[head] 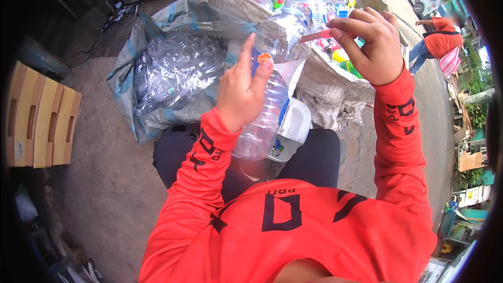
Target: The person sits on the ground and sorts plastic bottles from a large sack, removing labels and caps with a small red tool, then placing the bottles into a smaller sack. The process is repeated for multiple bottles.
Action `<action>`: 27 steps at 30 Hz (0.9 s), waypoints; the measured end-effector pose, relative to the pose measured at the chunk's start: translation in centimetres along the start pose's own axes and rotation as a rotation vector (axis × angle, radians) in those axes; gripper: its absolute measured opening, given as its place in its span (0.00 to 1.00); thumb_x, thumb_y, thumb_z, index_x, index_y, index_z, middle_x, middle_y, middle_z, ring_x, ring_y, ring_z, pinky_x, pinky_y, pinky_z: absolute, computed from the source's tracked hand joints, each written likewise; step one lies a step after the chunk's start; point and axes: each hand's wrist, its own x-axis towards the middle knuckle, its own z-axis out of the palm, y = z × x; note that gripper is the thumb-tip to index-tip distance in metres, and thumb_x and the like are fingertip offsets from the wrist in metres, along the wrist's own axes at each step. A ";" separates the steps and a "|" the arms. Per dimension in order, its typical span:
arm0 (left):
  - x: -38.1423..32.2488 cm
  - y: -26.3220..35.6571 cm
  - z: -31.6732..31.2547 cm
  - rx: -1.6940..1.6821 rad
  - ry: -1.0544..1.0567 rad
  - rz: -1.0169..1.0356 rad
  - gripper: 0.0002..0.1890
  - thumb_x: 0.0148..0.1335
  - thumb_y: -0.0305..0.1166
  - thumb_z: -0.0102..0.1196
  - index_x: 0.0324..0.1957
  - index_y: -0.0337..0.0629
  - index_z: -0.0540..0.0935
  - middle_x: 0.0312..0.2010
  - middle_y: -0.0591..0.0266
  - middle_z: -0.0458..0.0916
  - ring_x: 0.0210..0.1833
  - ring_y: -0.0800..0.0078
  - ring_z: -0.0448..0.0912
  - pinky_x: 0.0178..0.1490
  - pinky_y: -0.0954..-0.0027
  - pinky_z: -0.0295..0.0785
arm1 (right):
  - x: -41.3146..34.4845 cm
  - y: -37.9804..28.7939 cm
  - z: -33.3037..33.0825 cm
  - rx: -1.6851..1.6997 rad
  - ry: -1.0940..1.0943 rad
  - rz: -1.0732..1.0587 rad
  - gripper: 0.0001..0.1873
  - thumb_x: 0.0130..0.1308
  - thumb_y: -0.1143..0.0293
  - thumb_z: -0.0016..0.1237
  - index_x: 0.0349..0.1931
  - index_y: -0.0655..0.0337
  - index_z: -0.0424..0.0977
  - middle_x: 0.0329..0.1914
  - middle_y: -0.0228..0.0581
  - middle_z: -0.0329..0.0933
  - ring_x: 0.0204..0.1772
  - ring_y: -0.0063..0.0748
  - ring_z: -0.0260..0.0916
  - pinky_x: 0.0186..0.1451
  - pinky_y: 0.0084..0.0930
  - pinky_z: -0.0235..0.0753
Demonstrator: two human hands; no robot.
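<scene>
My left hand (243, 86) grips a large clear plastic bottle (259, 129) around its side, in front of my knees. The bottle is tilted, with its ribbed lower part toward me. Around its middle is a label (292, 72), partly loose, with a white flap standing away from the wall on the right. In my right hand (369, 45), a small knife (314, 36) with a pinkish-red handle is pinched between thumb and fingers. Its blade points left, at the bottle's upper part; whether it touches the plastic, I cannot tell.
A grey-blue woven sack (173, 11) at left holds clear bottles (177, 67). Beyond the bottle, a larger pale sack (232, 6) is full of mixed bottles. Between my knees sits a white plastic container (296, 120). Yellowish slotted crates (43, 118) stand left; a person (444, 39) is on the road.
</scene>
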 end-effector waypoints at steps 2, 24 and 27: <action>0.0 -0.1 0.1 -0.010 0.018 0.022 0.32 0.66 0.48 0.39 0.61 0.29 0.58 0.29 0.40 0.79 0.34 0.45 0.79 0.37 0.56 0.70 | -0.1 -0.3 0.2 0.012 0.003 0.008 0.04 0.55 0.64 0.52 0.27 0.49 0.80 0.22 0.26 0.72 0.30 0.30 0.68 0.40 0.32 0.56; -0.2 0.5 -0.4 -0.006 -0.088 -0.063 0.33 0.66 0.49 0.39 0.61 0.30 0.59 0.33 0.38 0.78 0.39 0.45 0.78 0.42 0.57 0.70 | -0.9 0.8 1.6 0.247 -0.152 -0.072 0.05 0.56 0.68 0.51 0.32 0.55 0.79 0.21 0.28 0.71 0.31 0.28 0.67 0.40 0.28 0.54; -0.3 0.5 -0.1 -0.034 -0.103 -0.068 0.34 0.65 0.51 0.39 0.62 0.30 0.58 0.35 0.38 0.78 0.40 0.44 0.78 0.43 0.58 0.70 | -0.4 1.2 1.4 0.262 -0.167 -0.149 0.05 0.55 0.69 0.51 0.31 0.55 0.78 0.22 0.29 0.71 0.31 0.30 0.68 0.40 0.29 0.55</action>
